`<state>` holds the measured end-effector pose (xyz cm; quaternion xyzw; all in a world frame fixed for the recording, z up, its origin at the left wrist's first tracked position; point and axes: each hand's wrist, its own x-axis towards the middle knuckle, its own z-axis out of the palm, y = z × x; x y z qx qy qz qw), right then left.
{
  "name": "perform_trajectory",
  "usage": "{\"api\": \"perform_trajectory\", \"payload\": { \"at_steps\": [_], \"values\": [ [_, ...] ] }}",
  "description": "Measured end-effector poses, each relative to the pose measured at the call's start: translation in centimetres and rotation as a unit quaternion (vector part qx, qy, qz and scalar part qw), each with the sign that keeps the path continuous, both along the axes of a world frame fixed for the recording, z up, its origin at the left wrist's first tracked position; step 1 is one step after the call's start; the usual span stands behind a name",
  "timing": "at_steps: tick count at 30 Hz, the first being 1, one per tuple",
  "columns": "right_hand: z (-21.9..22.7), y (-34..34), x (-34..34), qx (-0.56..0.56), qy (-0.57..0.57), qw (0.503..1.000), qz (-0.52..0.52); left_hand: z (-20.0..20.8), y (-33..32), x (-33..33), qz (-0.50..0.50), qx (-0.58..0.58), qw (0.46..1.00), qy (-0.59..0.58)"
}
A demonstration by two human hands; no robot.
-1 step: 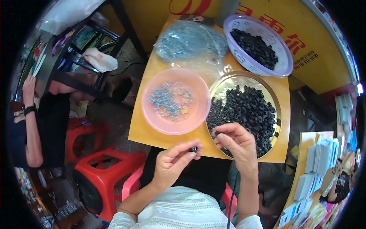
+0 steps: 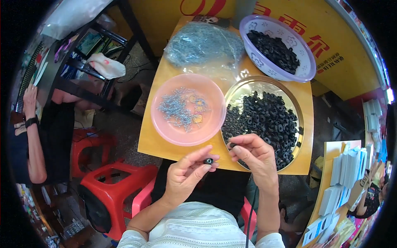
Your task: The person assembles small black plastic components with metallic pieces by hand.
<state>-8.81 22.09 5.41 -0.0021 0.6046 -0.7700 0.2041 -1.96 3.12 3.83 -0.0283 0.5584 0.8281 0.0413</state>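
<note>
My left hand [image 2: 182, 175] is in front of the table's near edge, thumb and fingers pinching a small black ring-shaped part [image 2: 208, 161] with a shiny centre. Over the near left rim of a round gold-coloured tray [image 2: 243, 88], my right hand [image 2: 261, 159] pinches another small black part [image 2: 232, 145], mostly covered by the fingers. Many small black parts [image 2: 269, 118] are heaped in that tray. Left of it, a pink plastic bowl [image 2: 164, 131] contains small silvery metal pieces [image 2: 178, 108] and a few yellowish bits.
At the back of the yellow table [image 2: 149, 142] lies a clear bag [image 2: 202, 43] of greyish pieces. A lilac basin [image 2: 258, 60] of black parts stands back right. A red stool [image 2: 111, 184] is at my left, near another person's arm [image 2: 36, 144]. White boxes [image 2: 349, 167] stand at right.
My left index finger has lifted slightly away from the black part, leaving more of it in sight. The whole view has shifted slightly. Both hands keep their pinches.
</note>
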Motion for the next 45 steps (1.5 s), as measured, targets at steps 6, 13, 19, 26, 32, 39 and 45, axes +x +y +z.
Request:
{"api": "perform_trajectory", "payload": {
  "at_steps": [6, 13, 19, 26, 32, 39, 45],
  "values": [
    [0.2, 0.5, 1.1, -0.078, -0.021, 0.997, 0.011, 0.1, 0.6, -0.6, -0.011, 0.001, 0.999, 0.03],
    [0.4, 0.3, 1.9, -0.007, 0.063, 0.997, 0.034, -0.2, 0.8, -0.5, 0.006, -0.074, 0.995, 0.07],
    [1.9, -0.3, 2.2, 0.073, 0.139, 0.986, 0.054, 0.0, 0.5, 0.0, 0.009, -0.027, 1.0, 0.003],
    [2.2, -0.5, 2.4, 0.179, 0.234, 0.954, 0.059, -0.7, 0.1, 0.4, -0.025, -0.047, 0.999, -0.003],
    [0.4, -0.5, 2.7, 0.113, 0.042, 0.992, 0.025, -1.4, 0.6, 0.1, -0.039, -0.01, 0.999, -0.013],
    [0.3, -0.3, 3.1, 0.234, 0.129, 0.962, 0.05, -3.3, 0.6, -0.1, -0.068, 0.004, 0.996, -0.061],
    [-3.2, -0.9, 3.5, 0.259, 0.232, 0.938, -0.004, -5.0, 1.0, 0.1, -0.065, 0.0, 0.993, -0.102]
  ]
}}
